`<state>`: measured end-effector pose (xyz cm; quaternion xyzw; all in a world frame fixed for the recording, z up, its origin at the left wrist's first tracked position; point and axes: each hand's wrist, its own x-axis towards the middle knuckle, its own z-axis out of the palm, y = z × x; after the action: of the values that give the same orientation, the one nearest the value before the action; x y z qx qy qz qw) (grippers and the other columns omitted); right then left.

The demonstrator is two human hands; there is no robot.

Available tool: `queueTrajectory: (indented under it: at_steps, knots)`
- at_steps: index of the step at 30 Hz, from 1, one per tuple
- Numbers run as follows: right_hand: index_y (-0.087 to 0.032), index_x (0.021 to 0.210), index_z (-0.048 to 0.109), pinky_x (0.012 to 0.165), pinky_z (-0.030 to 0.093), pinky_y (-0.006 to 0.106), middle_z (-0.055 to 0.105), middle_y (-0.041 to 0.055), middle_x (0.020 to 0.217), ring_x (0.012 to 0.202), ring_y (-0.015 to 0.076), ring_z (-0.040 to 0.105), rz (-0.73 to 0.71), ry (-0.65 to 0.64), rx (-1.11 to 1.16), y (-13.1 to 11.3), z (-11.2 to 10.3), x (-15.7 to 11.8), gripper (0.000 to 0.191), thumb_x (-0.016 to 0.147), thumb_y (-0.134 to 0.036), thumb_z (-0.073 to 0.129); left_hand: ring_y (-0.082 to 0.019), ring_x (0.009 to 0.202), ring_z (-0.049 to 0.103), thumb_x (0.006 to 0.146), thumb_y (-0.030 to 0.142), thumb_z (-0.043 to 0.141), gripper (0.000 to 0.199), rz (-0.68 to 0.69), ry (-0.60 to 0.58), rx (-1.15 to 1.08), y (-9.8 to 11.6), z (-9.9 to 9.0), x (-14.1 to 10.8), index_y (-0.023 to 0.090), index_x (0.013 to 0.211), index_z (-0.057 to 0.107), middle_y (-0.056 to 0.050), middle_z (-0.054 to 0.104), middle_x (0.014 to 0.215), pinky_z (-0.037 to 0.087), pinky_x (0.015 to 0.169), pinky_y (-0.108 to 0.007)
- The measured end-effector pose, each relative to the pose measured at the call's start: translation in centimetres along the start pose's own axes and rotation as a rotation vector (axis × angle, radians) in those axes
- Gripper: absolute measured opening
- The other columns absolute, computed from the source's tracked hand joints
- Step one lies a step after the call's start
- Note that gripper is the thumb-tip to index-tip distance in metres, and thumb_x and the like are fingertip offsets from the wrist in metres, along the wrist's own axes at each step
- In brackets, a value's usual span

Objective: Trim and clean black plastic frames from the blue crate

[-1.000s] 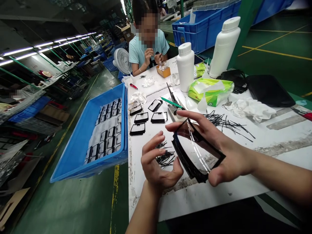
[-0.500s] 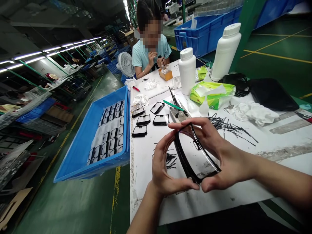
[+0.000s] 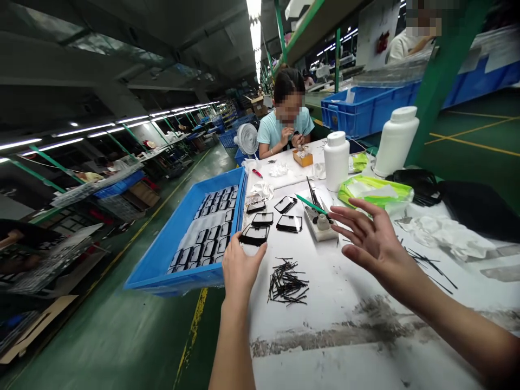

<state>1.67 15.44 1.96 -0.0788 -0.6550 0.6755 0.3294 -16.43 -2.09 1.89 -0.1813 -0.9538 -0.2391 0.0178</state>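
My left hand [image 3: 242, 265] has its thumb and fingers at opposite sides of a black-framed clear panel [image 3: 255, 234], which lies at the table's left edge. Several similar framed panels [image 3: 289, 222] rest just beyond it. My right hand [image 3: 376, 244] hangs over the table with spread fingers and holds nothing. Close to its fingertips are a small glass bottle [image 3: 323, 222] in a white block [image 3: 325, 234] and a green stick [image 3: 309, 202]. Between my hands lies a pile of thin black strips [image 3: 288, 284].
A blue crate [image 3: 142, 268] of framed panels stands left of the table. White bottles [image 3: 337, 162], a green tissue pack [image 3: 377, 189] and crumpled white cloth [image 3: 450, 230] are at the right. A co-worker [image 3: 286, 122] sits across the table near a fan [image 3: 247, 139].
The framed panel held in both hands has gone to the table's left edge with my left hand. My right hand has let go and opened. The view has tilted up.
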Motion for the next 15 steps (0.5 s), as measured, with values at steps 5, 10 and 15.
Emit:
queueTrajectory:
  at_steps: [5, 10, 15]
  knots:
    - [-0.029, 0.132, 0.023, 0.107, 0.038, 0.047, 0.039, 0.0123, 0.133, 0.126, 0.0232, 0.042, -0.019, 0.005, -0.018, 0.0, -0.3, 0.0, 0.062, 0.084, -0.041, 0.061, -0.038, 0.112, 0.053, 0.073, 0.063, 0.051, 0.082, -0.132, -0.083, 0.249, -2.0, -0.5, 0.4, 0.009, 0.133, 0.036, -0.023, 0.059, 0.113, 0.04, 0.088, -0.044]
    - [-0.03, 0.132, 0.023, 0.109, 0.034, 0.048, 0.041, 0.0103, 0.131, 0.126, 0.0219, 0.04, -0.182, 0.102, -0.096, -1.3, -1.5, 0.0, 0.056, 0.088, -0.036, 0.057, -0.037, 0.099, 0.06, 0.074, 0.057, 0.05, 0.075, -0.129, -0.212, 0.354, -2.4, -0.6, 0.3, 0.005, 0.127, 0.04, -0.023, 0.063, 0.104, 0.044, 0.078, -0.043]
    - [-0.032, 0.134, 0.022, 0.11, 0.033, 0.046, 0.041, 0.0091, 0.13, 0.125, 0.0201, 0.041, -0.33, 0.341, -0.294, -3.0, -6.2, -2.6, 0.052, 0.091, -0.03, 0.052, -0.036, 0.092, 0.062, 0.075, 0.052, 0.055, 0.059, -0.12, -0.229, 0.325, -3.1, 0.0, 0.7, 0.009, 0.114, 0.051, -0.02, 0.065, 0.098, 0.047, 0.073, -0.043]
